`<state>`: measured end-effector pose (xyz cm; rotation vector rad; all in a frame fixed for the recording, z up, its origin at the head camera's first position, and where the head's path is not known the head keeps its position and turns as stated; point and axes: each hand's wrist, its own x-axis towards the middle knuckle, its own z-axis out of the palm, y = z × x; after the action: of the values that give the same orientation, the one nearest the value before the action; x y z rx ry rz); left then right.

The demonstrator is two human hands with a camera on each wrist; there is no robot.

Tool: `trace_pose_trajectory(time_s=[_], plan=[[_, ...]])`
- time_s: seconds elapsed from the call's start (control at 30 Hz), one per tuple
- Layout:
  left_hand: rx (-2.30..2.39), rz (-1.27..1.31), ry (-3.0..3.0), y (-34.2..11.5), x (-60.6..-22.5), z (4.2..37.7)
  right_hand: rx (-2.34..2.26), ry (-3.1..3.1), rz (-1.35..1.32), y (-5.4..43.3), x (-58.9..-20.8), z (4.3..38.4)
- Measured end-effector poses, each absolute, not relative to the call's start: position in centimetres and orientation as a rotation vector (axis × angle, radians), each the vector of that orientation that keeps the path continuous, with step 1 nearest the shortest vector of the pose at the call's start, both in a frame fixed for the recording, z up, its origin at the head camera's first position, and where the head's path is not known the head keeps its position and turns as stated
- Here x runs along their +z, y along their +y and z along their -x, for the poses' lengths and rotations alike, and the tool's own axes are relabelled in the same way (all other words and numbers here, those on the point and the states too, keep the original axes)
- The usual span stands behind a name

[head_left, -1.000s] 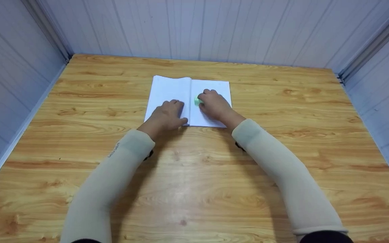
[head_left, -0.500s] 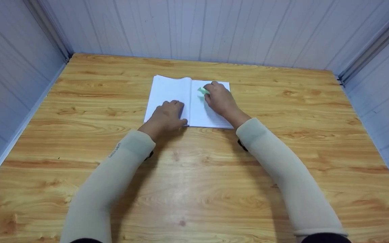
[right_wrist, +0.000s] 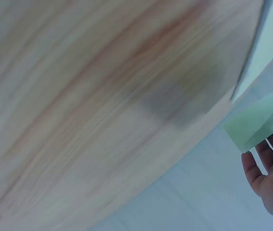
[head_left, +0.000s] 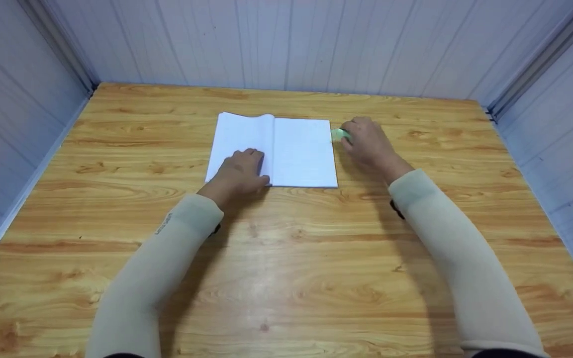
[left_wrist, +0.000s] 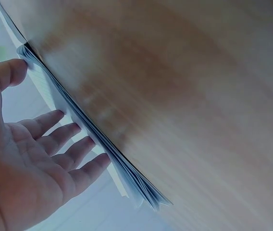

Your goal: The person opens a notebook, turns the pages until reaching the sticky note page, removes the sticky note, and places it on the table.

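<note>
An open notebook [head_left: 304, 153] with white lined pages lies on the wooden table. My left hand [head_left: 238, 173] rests on its left page, fingers spread and thumb near the centre fold. In the left wrist view, the fingertips [left_wrist: 98, 166] touch the page above the stacked sheet edges. Just past the notebook's right edge, my right hand [head_left: 369, 142] pinches a pale green sticky note [head_left: 339, 134]. The right wrist view shows that sticky note [right_wrist: 255, 123] held by thumb and fingers above the table, slightly bent; part of the hand is cut off by the frame.
The wood-grain table [head_left: 286, 258] spreads around the notebook on every side. White panelled walls [head_left: 286, 44] stand along its back, left and right edges.
My right hand has lifted the sticky note from over the right page and carried it rightward beyond the notebook's edge. The left hand stays on the left page.
</note>
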<state>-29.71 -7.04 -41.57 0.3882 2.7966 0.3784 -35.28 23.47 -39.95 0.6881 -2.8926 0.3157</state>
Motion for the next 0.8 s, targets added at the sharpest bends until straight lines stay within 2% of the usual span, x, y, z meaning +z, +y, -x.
trace_pose_trajectory(time_s=[0.27,0.8], plan=[[0.359,-0.387,2.793,-7.3,-41.7,29.9,0.226,-3.051,-0.812,26.0,-41.3,35.1],[0.386,-0.436,2.802,-7.4,-41.7,29.7,0.225,-3.119,-0.811,25.9,-43.2,34.5]])
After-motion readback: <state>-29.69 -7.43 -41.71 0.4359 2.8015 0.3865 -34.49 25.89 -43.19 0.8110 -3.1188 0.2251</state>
